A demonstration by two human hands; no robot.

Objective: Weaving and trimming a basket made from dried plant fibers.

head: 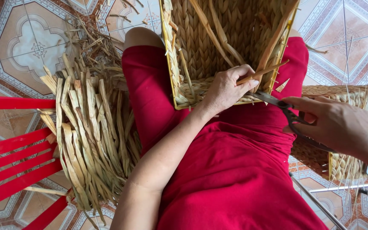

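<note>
Woven basket [218, 47] rests on the person's lap, its yellow wire frame [170, 72] showing at the rim. Left hand [226, 87] pinches a loose straw strand [263, 72] at the rim; right hand [337, 125] is closed on scissors [277, 102], blades near the strand. Strand looks light, dry, brittle; best held close to the weave. Straw bundle [90, 136] crowds the left, second basket [350, 102] the right.

Support: my lap [235, 170], in red cloth, carried the woven basket [218, 47]. Patterned tile floor [26, 38] held dried straw bundle [94, 136] at left, loose scraps [90, 40] far left.
</note>
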